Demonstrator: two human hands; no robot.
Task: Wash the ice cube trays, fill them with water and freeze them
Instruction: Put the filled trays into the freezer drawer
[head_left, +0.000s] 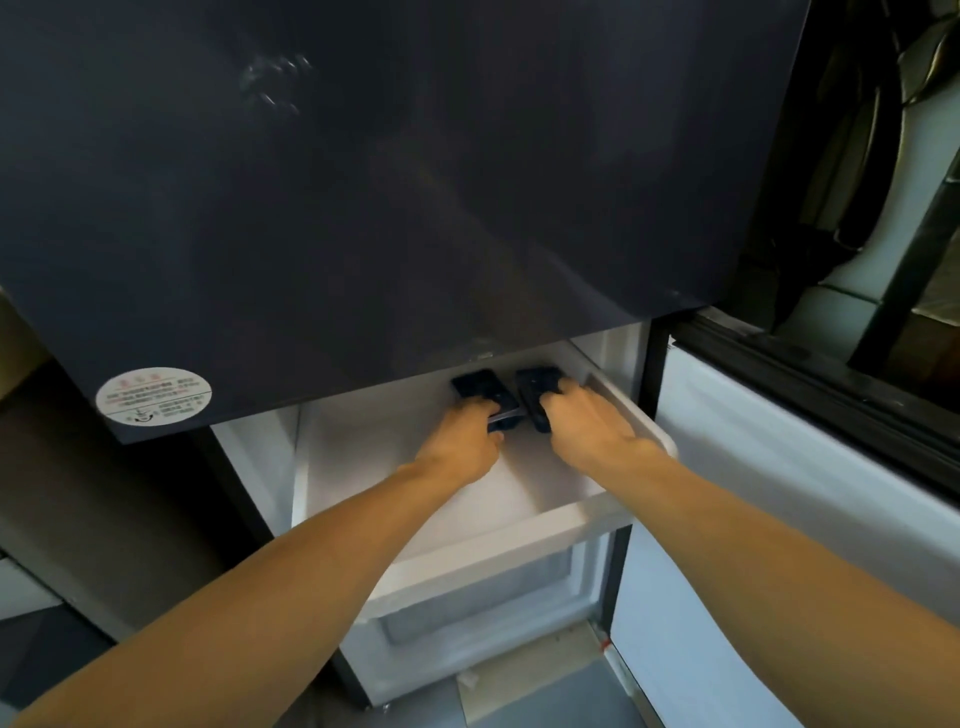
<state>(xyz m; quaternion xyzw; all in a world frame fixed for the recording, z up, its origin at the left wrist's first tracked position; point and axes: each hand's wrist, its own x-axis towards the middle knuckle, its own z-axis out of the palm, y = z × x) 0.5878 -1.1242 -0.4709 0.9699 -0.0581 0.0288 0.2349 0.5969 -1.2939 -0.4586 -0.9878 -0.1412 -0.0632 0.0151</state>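
Reaching forward from the bottom of the view, both bare forearms stretch into a white freezer drawer (519, 530) that stands pulled out below the dark refrigerator door (363, 182). 2 dark ice cube trays lie side by side at the back right of that drawer, their far ends partly under the lower edge of the dark door. The left hand (462, 441) grips the near end of the left ice cube tray (478, 387), its fingers curled round the tray's edge. The right hand (587, 421) holds the right ice cube tray (535, 384), fingers curled over its near end and knuckles up. The 2 trays sit just beside each other, nearly touching; whether they rest on the drawer's bottom or are held just above it cannot be told. Their cells are too dark to show whether they hold water. A round white sticker (154, 396) with small print sits at the lower left corner of the dark door. To the right, the freezer door (779, 467) stands swung open, its white inner face toward the drawer. Under the pulled-out drawer another white drawer front (467, 613) shows, with grey floor (545, 696) beneath.
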